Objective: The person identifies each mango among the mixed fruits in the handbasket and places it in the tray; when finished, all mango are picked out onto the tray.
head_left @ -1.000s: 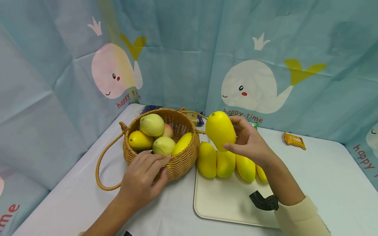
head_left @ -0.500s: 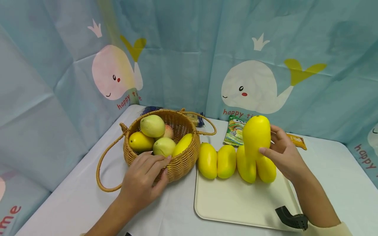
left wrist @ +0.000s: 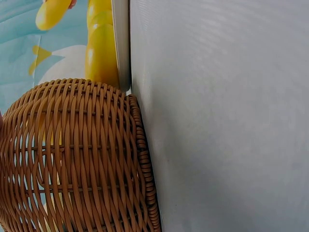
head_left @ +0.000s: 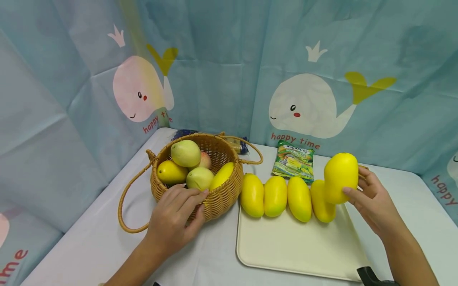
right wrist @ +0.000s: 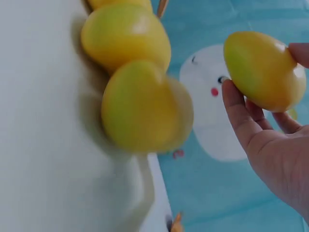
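My right hand (head_left: 373, 204) holds a yellow mango (head_left: 341, 178) raised above the tray's right end, thumb on its near side. In the right wrist view, fingers and thumb pinch the mango (right wrist: 260, 70) in the air. Several other mangoes (head_left: 275, 196) stand side by side along the far part of a cream tray (head_left: 297, 246). On the left, my left hand (head_left: 177, 218) grips the near rim of a wicker basket (head_left: 223, 202), with the thumb against its outer wall. Pale green fruits (head_left: 185, 153), a reddish peach-like fruit (head_left: 205, 160) and mangoes (head_left: 222, 175) lie inside.
A green snack packet (head_left: 294, 162) lies behind the mango row. Blue-ended packets (head_left: 237, 145) are partly hidden behind the basket. One basket handle (head_left: 123, 202) leans out left, another (head_left: 258, 155) right. A whale-printed curtain (head_left: 214, 79) borders the white table.
My right hand has carried the mango rightward and somewhat lower, from beside the basket to above the tray's right end. The snack packet is now uncovered. My left hand stays on the basket.
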The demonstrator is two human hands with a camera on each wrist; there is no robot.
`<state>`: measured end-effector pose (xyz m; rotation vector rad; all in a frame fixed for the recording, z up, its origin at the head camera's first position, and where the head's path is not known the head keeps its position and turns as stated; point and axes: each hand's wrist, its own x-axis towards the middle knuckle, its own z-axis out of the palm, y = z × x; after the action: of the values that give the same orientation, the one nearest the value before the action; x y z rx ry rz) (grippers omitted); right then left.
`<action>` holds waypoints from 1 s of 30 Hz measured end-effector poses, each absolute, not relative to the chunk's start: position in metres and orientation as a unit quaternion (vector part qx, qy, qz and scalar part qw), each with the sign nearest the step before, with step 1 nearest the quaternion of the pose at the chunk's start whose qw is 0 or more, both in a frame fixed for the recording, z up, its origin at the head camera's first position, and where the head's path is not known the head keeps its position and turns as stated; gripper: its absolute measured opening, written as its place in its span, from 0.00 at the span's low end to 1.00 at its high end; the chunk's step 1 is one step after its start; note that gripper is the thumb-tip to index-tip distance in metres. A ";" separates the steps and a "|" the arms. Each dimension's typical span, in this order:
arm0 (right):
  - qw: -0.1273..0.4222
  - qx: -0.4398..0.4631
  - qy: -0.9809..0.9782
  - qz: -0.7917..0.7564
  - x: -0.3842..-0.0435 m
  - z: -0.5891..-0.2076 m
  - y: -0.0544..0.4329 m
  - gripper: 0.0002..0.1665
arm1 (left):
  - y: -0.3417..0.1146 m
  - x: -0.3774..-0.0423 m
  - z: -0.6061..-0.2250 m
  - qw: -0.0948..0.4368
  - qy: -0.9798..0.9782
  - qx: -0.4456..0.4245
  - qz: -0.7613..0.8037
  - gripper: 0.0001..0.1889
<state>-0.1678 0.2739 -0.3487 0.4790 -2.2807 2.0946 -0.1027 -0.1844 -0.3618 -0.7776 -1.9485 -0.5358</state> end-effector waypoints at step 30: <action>-0.175 -0.056 -0.897 0.402 -0.182 -0.368 0.329 0.55 | -0.184 -0.102 -0.361 0.460 -0.802 -0.312 -0.218 0.16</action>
<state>-0.1815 0.3286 -0.3682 -0.1997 -3.1825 1.4261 -0.1022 -0.1839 -0.3612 -0.7679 -1.9744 -0.5374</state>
